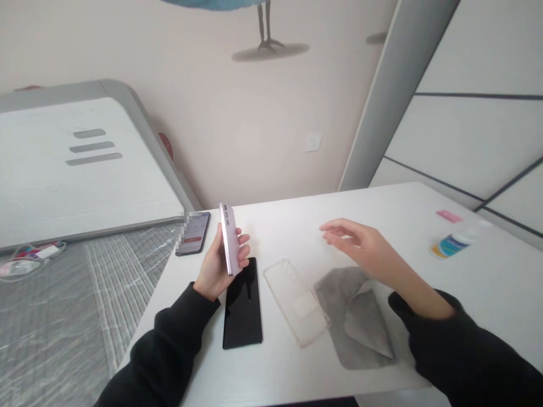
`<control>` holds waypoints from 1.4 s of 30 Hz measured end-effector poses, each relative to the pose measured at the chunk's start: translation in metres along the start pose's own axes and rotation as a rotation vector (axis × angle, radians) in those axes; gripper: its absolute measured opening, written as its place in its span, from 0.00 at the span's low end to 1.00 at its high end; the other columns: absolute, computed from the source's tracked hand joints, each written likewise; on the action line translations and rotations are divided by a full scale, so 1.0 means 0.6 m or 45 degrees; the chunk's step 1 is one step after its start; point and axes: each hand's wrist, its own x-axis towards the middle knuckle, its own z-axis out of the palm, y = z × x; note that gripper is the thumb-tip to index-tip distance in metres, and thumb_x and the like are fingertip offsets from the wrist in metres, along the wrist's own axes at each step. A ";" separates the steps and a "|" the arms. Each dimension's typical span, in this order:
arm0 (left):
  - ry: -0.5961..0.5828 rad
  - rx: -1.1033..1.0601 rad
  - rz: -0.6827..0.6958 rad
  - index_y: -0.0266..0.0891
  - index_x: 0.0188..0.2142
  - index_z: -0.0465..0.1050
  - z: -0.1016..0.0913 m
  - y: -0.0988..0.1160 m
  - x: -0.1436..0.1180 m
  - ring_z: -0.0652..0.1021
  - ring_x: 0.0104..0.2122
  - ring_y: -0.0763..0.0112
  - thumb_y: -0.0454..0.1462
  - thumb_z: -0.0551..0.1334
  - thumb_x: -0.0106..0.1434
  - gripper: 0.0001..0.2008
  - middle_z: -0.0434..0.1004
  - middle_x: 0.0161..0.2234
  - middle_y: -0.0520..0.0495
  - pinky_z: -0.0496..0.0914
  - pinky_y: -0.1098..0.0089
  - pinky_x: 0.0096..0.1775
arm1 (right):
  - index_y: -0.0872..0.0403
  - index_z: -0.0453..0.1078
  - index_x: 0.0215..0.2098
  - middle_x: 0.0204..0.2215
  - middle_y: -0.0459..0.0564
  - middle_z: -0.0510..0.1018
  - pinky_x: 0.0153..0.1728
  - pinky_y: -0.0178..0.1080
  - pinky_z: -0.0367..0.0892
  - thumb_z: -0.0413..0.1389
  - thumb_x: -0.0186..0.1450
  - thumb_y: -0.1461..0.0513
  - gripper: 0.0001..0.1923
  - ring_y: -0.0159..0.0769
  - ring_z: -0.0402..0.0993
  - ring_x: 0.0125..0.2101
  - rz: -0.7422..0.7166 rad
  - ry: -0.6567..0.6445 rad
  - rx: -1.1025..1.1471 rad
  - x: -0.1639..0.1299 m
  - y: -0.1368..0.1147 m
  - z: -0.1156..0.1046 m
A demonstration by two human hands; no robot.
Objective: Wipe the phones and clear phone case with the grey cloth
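A pale pink smartphone (230,240) is gripped in my left hand (214,265), tilted up on edge with its back and camera lenses facing right. Below it a black phone or small tablet (244,311) lies flat on the white table (288,226). To the right rests a clear phone case (297,302). Beside the case a grey cloth (356,322) is spread with one corner folded over. Over the table, above the cloth, hovers my right hand (352,240), its fingers loosely bent and apart, holding nothing I can see.
Another phone with a lit screen (194,233) lies at the table's left edge. At the right are a white bottle with a blue and yellow label (456,243) and a pink strip (448,216). A bed with a white headboard (85,181) stands at the left.
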 end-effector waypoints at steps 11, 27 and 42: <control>-0.182 0.161 -0.037 0.35 0.61 0.68 0.010 -0.029 -0.014 0.85 0.34 0.65 0.27 0.63 0.65 0.25 0.84 0.47 0.35 0.81 0.69 0.37 | 0.47 0.80 0.46 0.29 0.48 0.83 0.31 0.42 0.73 0.52 0.69 0.51 0.17 0.43 0.79 0.29 0.166 -0.069 -0.487 -0.156 0.087 -0.037; -0.251 -0.149 -0.387 0.32 0.51 0.78 0.017 -0.094 -0.022 0.84 0.44 0.59 0.56 0.48 0.75 0.32 0.84 0.45 0.36 0.75 0.63 0.49 | 0.51 0.63 0.66 0.51 0.57 0.81 0.50 0.48 0.77 0.49 0.74 0.62 0.22 0.44 0.79 0.49 -0.679 -0.055 -0.186 -0.020 -0.079 0.136; -0.191 -0.108 -0.187 0.36 0.64 0.71 0.013 -0.097 -0.019 0.70 0.67 0.58 0.54 0.50 0.75 0.30 0.77 0.61 0.38 0.58 0.60 0.70 | 0.60 0.50 0.75 0.74 0.62 0.56 0.67 0.65 0.59 0.42 0.76 0.60 0.30 0.55 0.49 0.74 -0.813 -0.021 -0.922 0.014 -0.019 0.219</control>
